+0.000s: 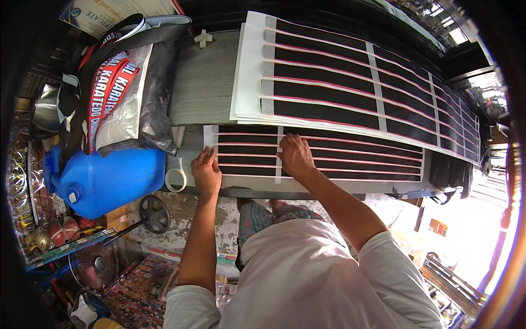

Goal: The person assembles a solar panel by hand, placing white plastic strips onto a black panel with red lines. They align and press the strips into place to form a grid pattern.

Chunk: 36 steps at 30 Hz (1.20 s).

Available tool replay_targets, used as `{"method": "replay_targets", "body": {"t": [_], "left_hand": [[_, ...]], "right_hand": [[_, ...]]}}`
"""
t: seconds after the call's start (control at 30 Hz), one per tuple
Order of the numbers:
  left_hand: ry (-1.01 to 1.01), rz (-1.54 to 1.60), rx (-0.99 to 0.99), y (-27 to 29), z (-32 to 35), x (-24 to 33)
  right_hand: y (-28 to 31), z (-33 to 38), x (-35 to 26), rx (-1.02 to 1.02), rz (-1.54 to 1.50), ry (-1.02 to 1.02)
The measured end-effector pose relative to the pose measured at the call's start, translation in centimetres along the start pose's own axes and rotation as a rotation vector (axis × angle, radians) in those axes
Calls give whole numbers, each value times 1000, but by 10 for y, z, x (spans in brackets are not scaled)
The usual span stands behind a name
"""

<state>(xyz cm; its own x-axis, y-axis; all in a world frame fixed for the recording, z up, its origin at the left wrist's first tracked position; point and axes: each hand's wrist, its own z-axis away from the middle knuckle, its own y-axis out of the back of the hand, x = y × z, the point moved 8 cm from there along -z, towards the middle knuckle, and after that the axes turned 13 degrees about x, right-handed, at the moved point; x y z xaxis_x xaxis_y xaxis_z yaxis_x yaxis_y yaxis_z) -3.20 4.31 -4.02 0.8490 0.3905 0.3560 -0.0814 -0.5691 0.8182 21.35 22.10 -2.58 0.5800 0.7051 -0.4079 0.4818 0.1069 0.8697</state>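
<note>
On the bench before me lies a white-edged sheet [210, 137] carrying black bands with thin red and white lines. A pale tape strip [278, 173] crosses the bands from far to near. My left hand [206, 171] rests at the sheet's left edge, fingers bent and close together on it. My right hand [296, 156] is closed at the tape strip, its fingertips against it; what lies under them is partly hidden. Left of my left hand, a roll of white tape [175, 180] lies near the bench's front edge.
Beyond, a stack of similar striped black sheets [329, 85] overlaps the far side of the work. A blue jug [118, 178] and a plastic-wrapped bag [129, 93] sit at the left. Below them are a black handwheel [155, 214] and a fan [98, 263].
</note>
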Motion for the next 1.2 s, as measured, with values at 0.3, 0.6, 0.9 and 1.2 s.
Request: {"method": "replay_targets", "body": {"t": [0.3, 0.6, 0.9, 1.2], "left_hand": [[2, -16, -2, -5, 8, -5], [15, 26, -9, -3, 6, 1], [34, 16, -27, -5, 8, -1], [28, 25, -6, -4, 8, 1]], "right_hand": [[22, 21, -2, 47, -28, -78], [29, 51, -11, 63, -126, -107], [18, 39, -6, 76, -178, -209], [17, 37, 3, 42, -147, -250]]}}
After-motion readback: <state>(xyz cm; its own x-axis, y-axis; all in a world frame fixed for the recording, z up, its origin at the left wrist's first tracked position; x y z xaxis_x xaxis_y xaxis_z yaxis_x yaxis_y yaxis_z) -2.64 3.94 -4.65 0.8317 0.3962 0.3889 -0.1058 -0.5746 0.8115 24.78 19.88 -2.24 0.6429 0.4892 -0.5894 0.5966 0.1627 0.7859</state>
